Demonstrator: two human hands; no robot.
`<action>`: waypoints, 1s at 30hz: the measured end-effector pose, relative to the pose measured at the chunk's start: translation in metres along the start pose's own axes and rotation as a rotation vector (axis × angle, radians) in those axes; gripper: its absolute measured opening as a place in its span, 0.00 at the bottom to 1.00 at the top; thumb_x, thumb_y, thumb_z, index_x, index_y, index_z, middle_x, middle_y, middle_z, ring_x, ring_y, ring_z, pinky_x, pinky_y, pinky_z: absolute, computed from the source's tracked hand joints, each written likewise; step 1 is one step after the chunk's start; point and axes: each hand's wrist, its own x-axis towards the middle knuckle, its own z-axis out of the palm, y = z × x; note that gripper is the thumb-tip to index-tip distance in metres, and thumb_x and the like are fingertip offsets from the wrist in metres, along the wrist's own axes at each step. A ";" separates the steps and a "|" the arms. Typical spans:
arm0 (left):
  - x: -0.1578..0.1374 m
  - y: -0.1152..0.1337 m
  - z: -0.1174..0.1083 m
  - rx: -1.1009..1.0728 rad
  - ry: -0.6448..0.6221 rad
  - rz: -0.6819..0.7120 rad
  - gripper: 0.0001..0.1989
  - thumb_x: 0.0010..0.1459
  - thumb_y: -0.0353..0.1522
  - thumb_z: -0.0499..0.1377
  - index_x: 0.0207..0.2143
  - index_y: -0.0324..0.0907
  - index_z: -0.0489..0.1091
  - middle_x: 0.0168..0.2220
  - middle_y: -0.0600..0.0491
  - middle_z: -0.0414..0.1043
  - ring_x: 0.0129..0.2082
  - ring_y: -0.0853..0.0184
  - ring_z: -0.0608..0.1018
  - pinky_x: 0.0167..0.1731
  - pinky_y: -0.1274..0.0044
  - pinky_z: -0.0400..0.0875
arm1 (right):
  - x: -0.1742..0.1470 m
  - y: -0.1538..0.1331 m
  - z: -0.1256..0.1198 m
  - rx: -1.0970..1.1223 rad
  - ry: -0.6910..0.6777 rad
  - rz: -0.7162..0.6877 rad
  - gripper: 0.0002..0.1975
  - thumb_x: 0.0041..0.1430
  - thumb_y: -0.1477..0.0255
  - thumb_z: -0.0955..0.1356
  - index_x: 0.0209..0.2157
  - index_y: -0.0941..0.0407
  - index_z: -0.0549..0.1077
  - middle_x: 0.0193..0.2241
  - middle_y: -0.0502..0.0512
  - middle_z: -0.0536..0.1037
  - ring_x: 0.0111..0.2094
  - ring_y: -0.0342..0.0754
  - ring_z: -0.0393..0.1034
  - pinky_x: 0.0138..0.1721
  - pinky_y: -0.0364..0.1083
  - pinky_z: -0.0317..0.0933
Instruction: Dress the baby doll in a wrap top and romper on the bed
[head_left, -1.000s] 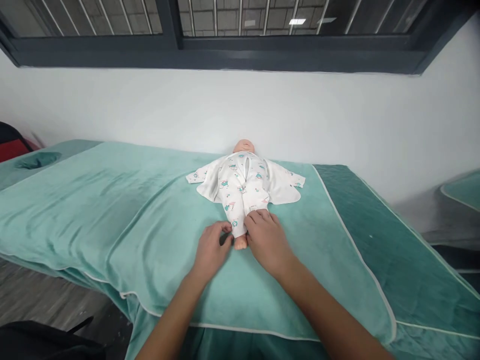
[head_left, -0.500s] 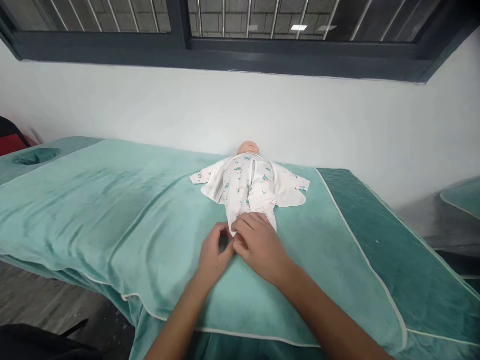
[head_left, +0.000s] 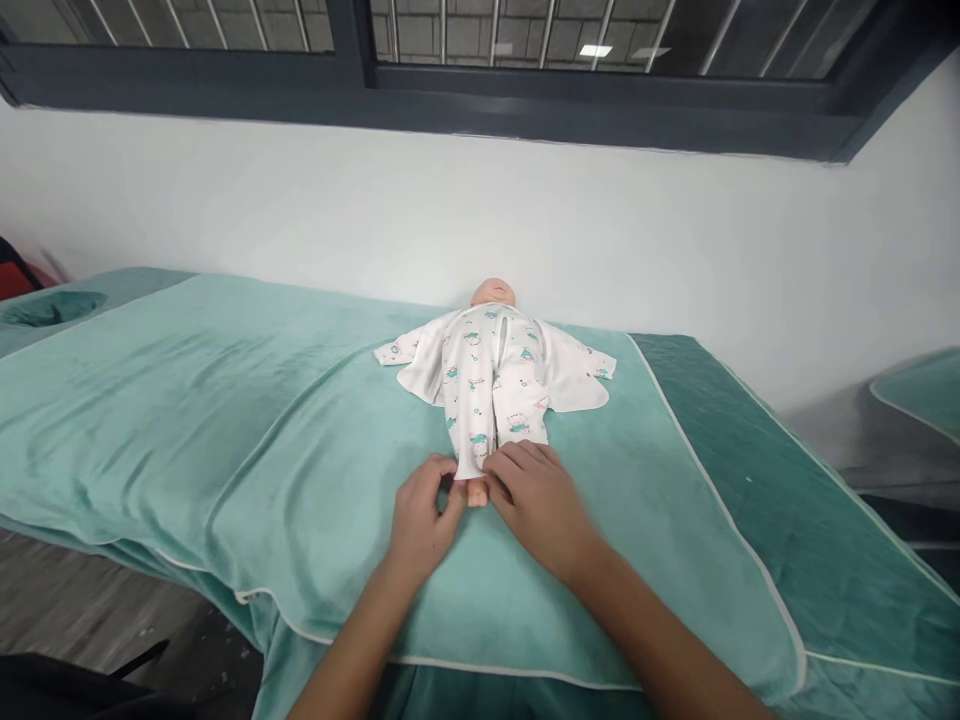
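Note:
A baby doll [head_left: 493, 292] lies on its back, head toward the wall, dressed in a white printed baby outfit [head_left: 476, 370] with the sleeves spread wide and loose flaps at both sides. One bare doll foot [head_left: 477, 492] sticks out below a trouser-leg cuff. My left hand [head_left: 426, 510] pinches the left edge of that cuff between thumb and fingers. From the other side my right hand [head_left: 534, 500] grips the cuff's right edge with bent fingers, covering the lower end of the doll's other leg.
The bed is covered by a light green blanket [head_left: 315, 500] with pale piping, over a darker green cover [head_left: 825, 560]. A white wall [head_left: 300, 210] with a dark-framed barred window [head_left: 600, 110] stands behind. A face hole [head_left: 52, 308] lies at the left end.
The trouser cuff is now stretched flat between my hands, and the doll's foot shows below it. My hands have moved slightly apart. The view has shifted a little.

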 end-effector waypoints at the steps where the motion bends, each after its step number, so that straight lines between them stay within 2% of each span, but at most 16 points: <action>1: -0.001 -0.001 0.000 0.010 0.021 0.004 0.04 0.64 0.30 0.52 0.35 0.43 0.65 0.31 0.56 0.69 0.31 0.70 0.72 0.34 0.77 0.66 | -0.001 -0.002 -0.001 0.034 0.016 -0.012 0.06 0.62 0.79 0.64 0.33 0.54 0.69 0.32 0.52 0.74 0.37 0.49 0.67 0.42 0.49 0.57; 4: -0.008 -0.006 0.001 0.085 0.091 0.016 0.01 0.61 0.29 0.54 0.35 0.44 0.64 0.31 0.56 0.70 0.30 0.69 0.73 0.33 0.77 0.66 | -0.005 -0.007 -0.008 0.121 0.051 -0.030 0.06 0.61 0.80 0.64 0.33 0.55 0.68 0.32 0.51 0.74 0.36 0.48 0.67 0.42 0.49 0.58; 8: -0.018 -0.011 0.000 0.225 0.093 0.038 0.07 0.56 0.25 0.53 0.37 0.44 0.65 0.34 0.54 0.72 0.34 0.66 0.74 0.36 0.73 0.68 | -0.018 0.007 -0.014 0.172 0.022 -0.047 0.07 0.64 0.78 0.62 0.36 0.54 0.69 0.35 0.52 0.75 0.40 0.49 0.68 0.46 0.50 0.60; 10: -0.018 -0.009 -0.002 0.174 0.096 0.048 0.10 0.56 0.24 0.52 0.39 0.44 0.65 0.37 0.52 0.71 0.37 0.65 0.74 0.38 0.72 0.69 | -0.027 0.022 -0.012 0.210 0.084 0.022 0.09 0.65 0.78 0.61 0.40 0.53 0.69 0.39 0.53 0.75 0.43 0.49 0.68 0.47 0.51 0.61; 13: -0.012 0.002 -0.004 0.097 0.135 0.090 0.12 0.57 0.24 0.52 0.44 0.44 0.65 0.42 0.50 0.70 0.43 0.64 0.74 0.43 0.71 0.71 | -0.040 0.047 -0.003 0.235 0.206 0.214 0.13 0.61 0.79 0.62 0.46 0.53 0.67 0.45 0.57 0.73 0.48 0.51 0.68 0.48 0.52 0.64; 15: -0.005 0.015 -0.001 0.139 0.135 0.150 0.11 0.60 0.26 0.53 0.45 0.44 0.66 0.44 0.49 0.70 0.45 0.63 0.73 0.45 0.69 0.70 | -0.044 0.059 0.006 0.230 0.216 0.311 0.14 0.59 0.77 0.64 0.47 0.54 0.67 0.46 0.58 0.72 0.48 0.53 0.68 0.47 0.53 0.65; 19: 0.011 0.043 0.014 0.302 -0.020 0.280 0.11 0.62 0.28 0.54 0.47 0.44 0.67 0.45 0.48 0.72 0.48 0.60 0.73 0.49 0.65 0.68 | -0.037 0.066 0.015 0.257 0.193 0.362 0.09 0.58 0.73 0.65 0.42 0.54 0.70 0.41 0.57 0.74 0.43 0.54 0.69 0.44 0.54 0.65; 22: 0.023 0.056 0.026 0.457 -0.136 0.291 0.13 0.62 0.28 0.55 0.49 0.43 0.67 0.48 0.47 0.72 0.53 0.56 0.70 0.52 0.62 0.65 | -0.028 0.062 0.011 0.380 0.190 0.361 0.06 0.59 0.72 0.63 0.37 0.54 0.71 0.35 0.53 0.75 0.37 0.50 0.69 0.41 0.50 0.64; 24: 0.029 0.060 0.032 0.527 -0.187 0.287 0.12 0.61 0.27 0.55 0.48 0.42 0.67 0.48 0.48 0.72 0.52 0.56 0.70 0.54 0.61 0.63 | -0.024 0.057 0.006 0.512 0.212 0.351 0.05 0.59 0.71 0.63 0.34 0.53 0.70 0.31 0.50 0.74 0.34 0.47 0.68 0.39 0.47 0.64; 27: 0.035 0.062 0.038 0.567 -0.214 0.269 0.08 0.62 0.27 0.55 0.44 0.42 0.68 0.43 0.50 0.73 0.47 0.59 0.72 0.57 0.61 0.60 | -0.025 0.049 0.001 0.674 0.270 0.326 0.04 0.60 0.70 0.63 0.31 0.53 0.68 0.27 0.47 0.72 0.31 0.45 0.67 0.38 0.45 0.62; 30: 0.039 0.061 0.042 0.577 -0.169 0.243 0.06 0.62 0.30 0.56 0.42 0.42 0.68 0.40 0.50 0.74 0.44 0.60 0.73 0.55 0.61 0.61 | -0.027 0.045 -0.004 0.741 0.327 0.323 0.04 0.60 0.70 0.64 0.31 0.53 0.69 0.27 0.47 0.71 0.31 0.44 0.66 0.37 0.44 0.61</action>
